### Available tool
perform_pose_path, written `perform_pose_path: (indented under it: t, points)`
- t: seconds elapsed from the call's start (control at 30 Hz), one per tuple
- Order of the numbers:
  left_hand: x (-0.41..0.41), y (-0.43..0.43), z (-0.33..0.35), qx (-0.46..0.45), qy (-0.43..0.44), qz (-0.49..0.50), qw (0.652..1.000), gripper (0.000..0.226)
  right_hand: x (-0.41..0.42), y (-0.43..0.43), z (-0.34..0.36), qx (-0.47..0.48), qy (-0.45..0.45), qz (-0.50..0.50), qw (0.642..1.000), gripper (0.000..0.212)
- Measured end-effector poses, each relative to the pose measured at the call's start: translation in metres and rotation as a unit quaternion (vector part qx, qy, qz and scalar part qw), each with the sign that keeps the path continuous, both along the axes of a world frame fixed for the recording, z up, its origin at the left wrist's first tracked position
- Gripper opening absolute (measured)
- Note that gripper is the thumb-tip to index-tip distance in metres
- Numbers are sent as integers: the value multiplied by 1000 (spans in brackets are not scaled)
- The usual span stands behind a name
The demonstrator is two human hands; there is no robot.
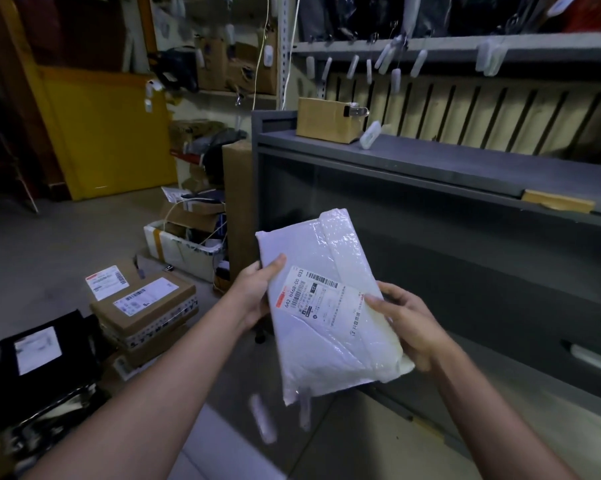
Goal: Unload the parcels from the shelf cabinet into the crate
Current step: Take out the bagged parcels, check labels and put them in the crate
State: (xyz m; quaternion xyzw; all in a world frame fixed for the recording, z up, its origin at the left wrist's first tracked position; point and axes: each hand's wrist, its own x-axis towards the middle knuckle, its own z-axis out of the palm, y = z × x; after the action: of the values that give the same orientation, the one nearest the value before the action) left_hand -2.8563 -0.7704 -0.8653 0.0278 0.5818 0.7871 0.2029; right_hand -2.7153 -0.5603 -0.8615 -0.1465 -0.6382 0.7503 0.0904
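A flat white plastic-wrapped parcel [321, 306] with a barcoded shipping label is held up in front of the grey shelf cabinet [430, 161]. My left hand [254, 292] grips its left edge, thumb on top. My right hand [408, 327] grips its right edge near the label. Two tags dangle below the parcel. A small cardboard box [326, 121] sits on the cabinet's top at the left. No crate is plainly recognisable in view.
Stacked cardboard parcels [143, 313] and a black bag parcel [39, 355] lie on the floor at lower left. A white foam box [181, 247] and a tall brown carton [238, 209] stand beside the cabinet. A yellow panel [105, 133] is far left; shelves with hanging tags [396, 71] above.
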Motion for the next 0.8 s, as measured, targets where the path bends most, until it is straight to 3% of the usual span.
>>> perform_pose_path:
  t: [0.13, 0.23, 0.33, 0.5, 0.7, 0.8]
  points:
    - [1, -12, 0, 17, -14, 2, 1000, 36, -9, -14, -8, -20, 10, -42, 999, 23]
    - [5, -30, -6, -47, -4, -48, 998, 24, -16, -22, -12, -21, 19, -59, 998, 24]
    - [7, -47, -14, -105, 18, -76, 991, 38, -22, -30, -16, -15, 21, -57, 998, 22]
    - [0, -74, -18, -114, 34, -40, 992, 60, -38, -46, -22, 38, 29, -38, 998, 20]
    - [0, -110, -16, -135, 54, -18, 989, 32, -58, -74, -35, 78, 25, -23, 996, 16]
    - [-2, -126, -14, -161, 74, 3, 984, 32, -71, -91, -30, 108, 36, -9, 993, 21]
